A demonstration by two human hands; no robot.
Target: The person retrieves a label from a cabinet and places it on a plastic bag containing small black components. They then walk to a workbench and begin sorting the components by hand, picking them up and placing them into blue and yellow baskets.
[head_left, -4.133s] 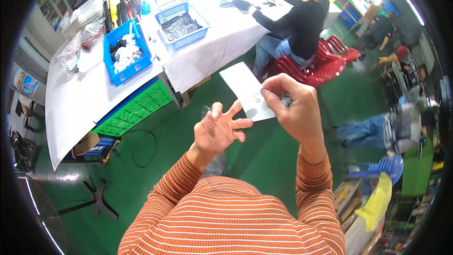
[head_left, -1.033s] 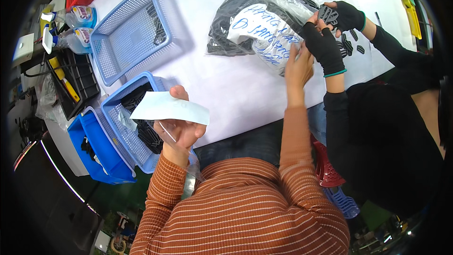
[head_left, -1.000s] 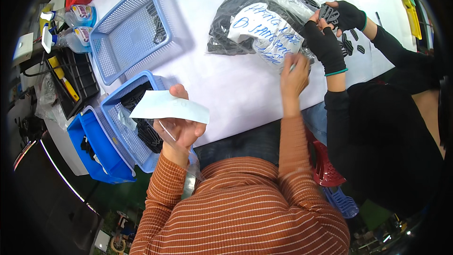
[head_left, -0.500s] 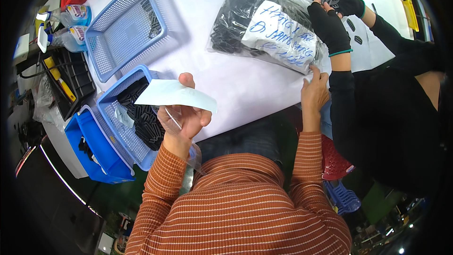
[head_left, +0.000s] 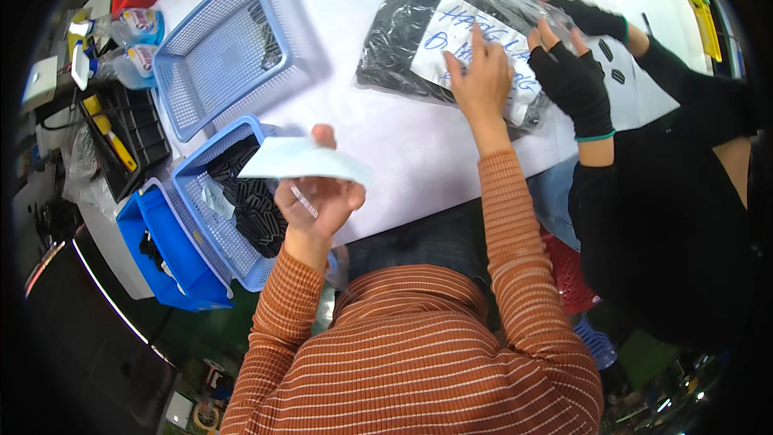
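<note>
My left hand [head_left: 318,197] is closed on a pale bluish-white slip of paper [head_left: 302,159], the thumb behind it and the fingers curled below. Some clear plastic hangs by that wrist. Fingers apart, my right hand [head_left: 483,84] reaches over the handwritten white label [head_left: 439,39] on a big clear plastic bag [head_left: 394,28] full of black pieces. It holds nothing; whether the fingertips press on the label I cannot tell. Close by on the right, another person's black-gloved hands, one [head_left: 576,84] nearer and one [head_left: 592,18] farther, are at the bag.
A blue basket [head_left: 211,232] of black parts stands left of my left hand, beside a deeper blue bin [head_left: 173,254]. Behind is another blue basket [head_left: 181,105] with few parts. Spray bottles [head_left: 137,64] stand at far left. Loose black pieces [head_left: 617,76] lie right of the bag.
My right hand has moved from the bag's near right corner up and left over its label. The other person's hands have lowered to the bag, apart. My left hand still holds the paper.
</note>
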